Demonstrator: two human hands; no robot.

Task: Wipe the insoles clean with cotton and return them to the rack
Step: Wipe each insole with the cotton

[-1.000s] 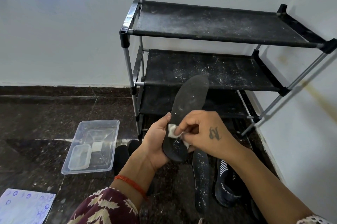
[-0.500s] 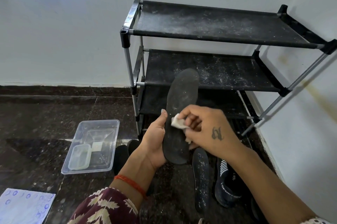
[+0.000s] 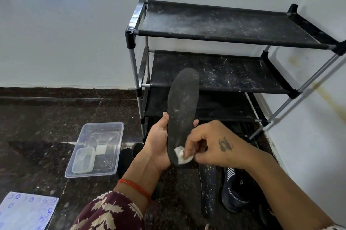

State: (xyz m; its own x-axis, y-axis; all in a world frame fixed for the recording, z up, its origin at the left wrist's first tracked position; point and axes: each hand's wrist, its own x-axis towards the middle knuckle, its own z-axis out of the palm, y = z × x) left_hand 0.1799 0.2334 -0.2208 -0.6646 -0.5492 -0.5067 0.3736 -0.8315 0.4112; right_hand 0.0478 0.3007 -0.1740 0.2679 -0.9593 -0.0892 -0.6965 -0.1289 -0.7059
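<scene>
Fingers (image 3: 164, 117) of the left hand (image 3: 159, 145) are curling round the black insole (image 3: 182, 110), holding it upright before the shoe rack (image 3: 215, 23); the right hand (image 3: 209, 147) is pinching a cotton pad (image 3: 180, 155) against its heel. Dust is showing higher up, a second insole (image 3: 207, 188) is lying on the floor, and nothing is on the rack yet.

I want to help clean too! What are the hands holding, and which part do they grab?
The left hand grips the insole around its lower half. The right hand pinches a white cotton pad against the insole's bottom end.
</scene>
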